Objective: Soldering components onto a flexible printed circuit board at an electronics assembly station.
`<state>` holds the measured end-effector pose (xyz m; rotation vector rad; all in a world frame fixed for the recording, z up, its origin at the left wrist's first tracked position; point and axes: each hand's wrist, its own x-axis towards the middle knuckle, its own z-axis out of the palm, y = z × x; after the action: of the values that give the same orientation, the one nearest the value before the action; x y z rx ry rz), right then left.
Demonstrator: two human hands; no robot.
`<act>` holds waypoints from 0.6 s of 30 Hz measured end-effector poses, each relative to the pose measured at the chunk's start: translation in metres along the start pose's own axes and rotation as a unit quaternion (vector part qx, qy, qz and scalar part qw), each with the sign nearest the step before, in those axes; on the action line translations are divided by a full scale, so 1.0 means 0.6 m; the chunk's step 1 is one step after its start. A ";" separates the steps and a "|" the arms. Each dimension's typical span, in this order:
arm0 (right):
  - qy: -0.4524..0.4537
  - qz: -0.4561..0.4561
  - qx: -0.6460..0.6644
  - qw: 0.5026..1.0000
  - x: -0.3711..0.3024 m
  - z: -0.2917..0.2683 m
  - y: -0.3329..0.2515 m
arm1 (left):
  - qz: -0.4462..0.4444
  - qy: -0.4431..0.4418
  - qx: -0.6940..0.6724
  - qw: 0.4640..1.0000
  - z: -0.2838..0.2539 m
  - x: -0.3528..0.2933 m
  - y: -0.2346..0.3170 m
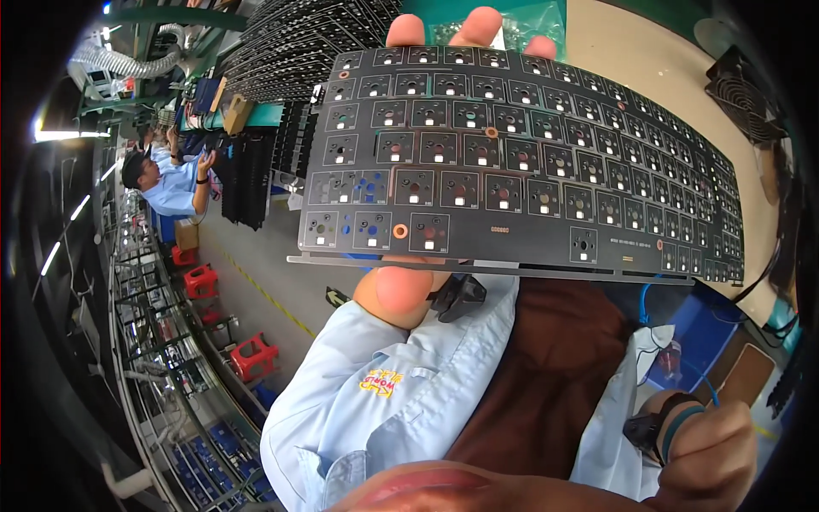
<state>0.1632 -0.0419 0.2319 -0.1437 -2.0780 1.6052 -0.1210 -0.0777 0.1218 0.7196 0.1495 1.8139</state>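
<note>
A long black keyboard circuit board (537,224) fills the upper middle, tilted with its face toward me. Rows of outlined key positions, small white parts and a few copper-ringed holes cover it. My left hand (403,290) grips it by its left part. The thumb presses at the lower edge, several fingertips show over the upper edge, and the palm is hidden behind. A thin dark strip (486,268) runs along the board's lower edge; I cannot tell whether it is separate. My right hand (712,448) is curled closed at the lower right, away from the board, its contents hidden.
Stacked dark boards (299,60) stand at the far left of the bench (631,43), beside a clear plastic bag (533,26). A black fan (740,94) is at the far right. Red stools (254,357), a co-worker (171,183) and a blue bin (695,350) are around.
</note>
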 end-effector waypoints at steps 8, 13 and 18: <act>0.073 -0.333 0.073 0.937 -0.096 -0.028 0.135 | 0.027 0.043 0.055 0.997 0.016 0.010 -0.031; -0.323 -0.060 0.090 0.940 0.052 -0.088 0.059 | 0.082 -0.175 0.076 0.978 -0.022 0.029 -0.026; -0.267 -0.115 0.100 0.951 0.047 -0.093 0.069 | 0.050 0.042 0.116 0.991 0.012 0.016 -0.055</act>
<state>0.1547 0.0300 0.2126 0.6490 -2.1811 1.8327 -0.0917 -0.0584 0.1172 0.8266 0.3914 1.9434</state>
